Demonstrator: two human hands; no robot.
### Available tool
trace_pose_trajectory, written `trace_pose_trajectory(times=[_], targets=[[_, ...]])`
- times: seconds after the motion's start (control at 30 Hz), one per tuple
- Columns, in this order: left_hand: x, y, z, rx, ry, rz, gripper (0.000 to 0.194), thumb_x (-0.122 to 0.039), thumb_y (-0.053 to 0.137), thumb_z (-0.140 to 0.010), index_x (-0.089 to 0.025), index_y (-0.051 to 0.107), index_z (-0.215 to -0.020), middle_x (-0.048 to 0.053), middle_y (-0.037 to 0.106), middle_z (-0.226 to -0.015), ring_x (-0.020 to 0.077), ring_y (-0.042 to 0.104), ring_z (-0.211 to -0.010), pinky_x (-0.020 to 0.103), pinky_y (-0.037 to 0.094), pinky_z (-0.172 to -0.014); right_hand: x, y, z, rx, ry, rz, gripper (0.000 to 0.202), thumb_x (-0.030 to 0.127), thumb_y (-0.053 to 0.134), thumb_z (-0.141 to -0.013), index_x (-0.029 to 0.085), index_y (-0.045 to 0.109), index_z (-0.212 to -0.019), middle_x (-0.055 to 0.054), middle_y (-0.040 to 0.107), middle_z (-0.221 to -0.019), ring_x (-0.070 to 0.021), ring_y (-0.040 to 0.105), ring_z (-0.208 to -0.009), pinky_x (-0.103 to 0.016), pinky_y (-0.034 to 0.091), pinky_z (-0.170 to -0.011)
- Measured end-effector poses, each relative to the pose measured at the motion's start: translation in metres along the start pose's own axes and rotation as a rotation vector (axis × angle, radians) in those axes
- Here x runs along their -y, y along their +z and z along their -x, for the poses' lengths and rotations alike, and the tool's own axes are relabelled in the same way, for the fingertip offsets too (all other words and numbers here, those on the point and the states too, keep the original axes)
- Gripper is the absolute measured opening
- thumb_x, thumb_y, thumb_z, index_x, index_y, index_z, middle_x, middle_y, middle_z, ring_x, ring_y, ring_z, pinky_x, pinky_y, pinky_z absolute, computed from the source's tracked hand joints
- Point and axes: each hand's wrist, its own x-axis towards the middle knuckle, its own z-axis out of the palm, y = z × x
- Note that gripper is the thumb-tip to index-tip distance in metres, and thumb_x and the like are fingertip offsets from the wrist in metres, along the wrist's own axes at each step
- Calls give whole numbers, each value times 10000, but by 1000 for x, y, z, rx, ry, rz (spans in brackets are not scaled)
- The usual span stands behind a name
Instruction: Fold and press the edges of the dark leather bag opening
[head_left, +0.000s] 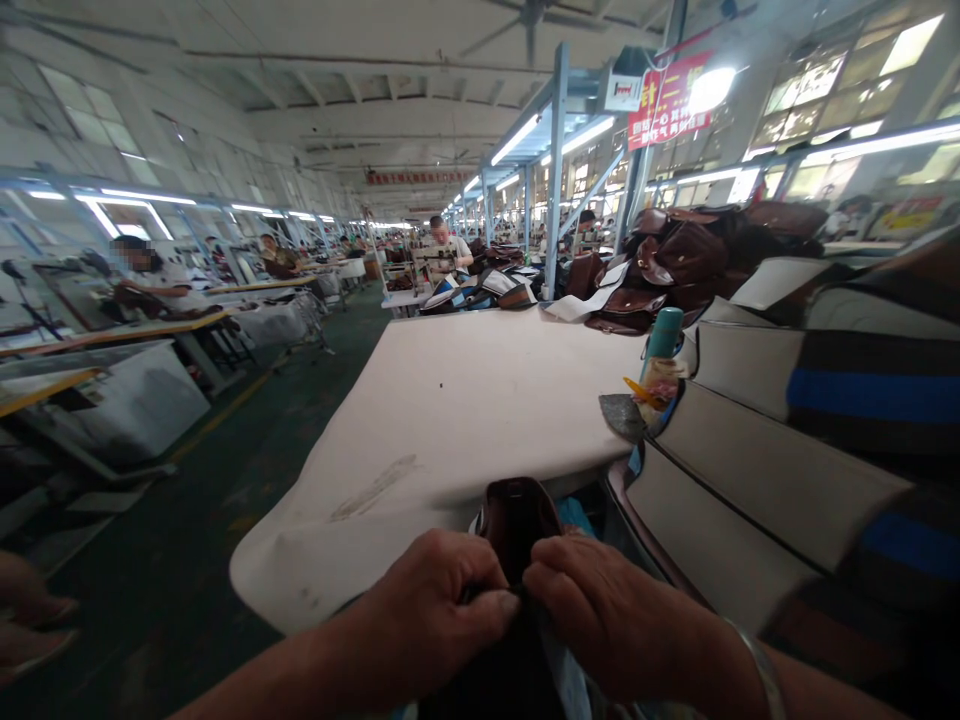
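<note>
Head view showed a long white table [450, 400] running away from the person, with a heap of brown bags [675, 265] piled at its far right end and a row of three grey flat panels [750, 470] leaning along its right side. At the near edge of the table sat one dark brown leather piece [517, 515], just in front of the person and touching both hands. The left hand [435, 600] was curled tight, thumb pressed against bent fingers, pinching the leather piece at its lower left. The right hand [607, 610] was likewise closed, fingertips meeting those of the left and gripping the same piece from the right. One metal bangle [761, 670] ringed the right wrist. One teal bottle [664, 335] stood upright beside the panels. Other people sat at benches well apart, too blurred to count exactly
</note>
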Motion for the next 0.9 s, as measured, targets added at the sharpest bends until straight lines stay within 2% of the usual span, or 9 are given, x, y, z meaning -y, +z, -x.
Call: trace_pose_trajectory(times=[0.13, 0.23, 0.33, 0.4, 0.47, 0.57, 0.67, 0.8, 0.9], targets=[[3, -5, -2, 60, -93, 271, 490, -573, 428, -921, -146, 543, -709, -46, 323, -612, 94, 254, -582, 257, 221, -532, -2, -1, -1, -133, -132, 71, 247, 36, 314, -893, 78, 557, -906, -104, 539, -754, -213, 511, -679, -343, 489, -624], [7, -5, -4, 124, -134, 310, 492, -615, 508, -868, -160, 479, -685, -52, 307, -602, 86, 232, -559, 261, 183, -505, -4, -2, -3, -223, -222, 121, 279, 33, 320, -883, 40, 594, -933, -134, 573, -785, -238, 560, -758, -388, 528, -761], [8, -3, -5, 170, -119, 252, 456, -580, 550, -852, -167, 460, -681, -54, 314, -595, 82, 238, -542, 257, 174, -483, -4, 0, 0, -224, -254, 85, 305, 50, 303, -909, 36, 604, -956, -156, 602, -842, -250, 583, -839, -417, 514, -873], [6, -2, -5, 126, -65, 149, 356, -463, 540, -883, -161, 499, -699, -47, 356, -622, 84, 287, -568, 244, 218, -503, -3, 0, 3, -219, -130, -70, 266, 70, 319, -939, 68, 579, -993, -143, 611, -892, -224, 583, -860, -367, 519, -834], [2, 0, -4, 74, 14, 46, 243, -302, 521, -884, -160, 500, -689, -41, 396, -666, 85, 341, -611, 229, 261, -544, -5, -4, 3, -213, 115, -308, 206, 114, 358, -973, 109, 537, -1075, -112, 609, -956, -184, 575, -876, -302, 505, -786], [-3, 3, -3, 24, 112, -61, 218, -189, 496, -862, -160, 449, -650, -42, 428, -697, 81, 389, -644, 215, 290, -582, -13, -13, -4, -37, 340, -645, 164, 193, 396, -1010, 172, 535, -1095, -49, 588, -983, -131, 552, -877, -245, 456, -793], [-4, 2, -3, -1, 139, -111, 259, -241, 503, -887, -161, 436, -651, -39, 443, -703, 84, 397, -645, 215, 295, -590, -20, -18, -16, 156, 263, -771, 188, 206, 458, -999, 176, 537, -831, 10, 538, -842, -98, 488, -767, -211, 397, -737], [4, -8, -2, 71, 49, 35, 405, -480, 476, -926, -154, 495, -687, -41, 383, -661, 90, 328, -609, 216, 277, -552, -20, -12, -18, 81, 247, -751, 242, 200, 464, -985, 171, 468, -745, 34, 447, -749, -98, 391, -693, -222, 338, -672], [6, -18, -3, 56, 20, 163, 519, -554, 323, -967, -139, 622, -874, -4, 512, -733, 117, 449, -676, 220, 353, -623, -19, -7, -11, 72, 356, -919, 214, 270, 459, -1000, 165, 517, -822, 30, 450, -768, -100, 386, -690, -217, 333, -638]])
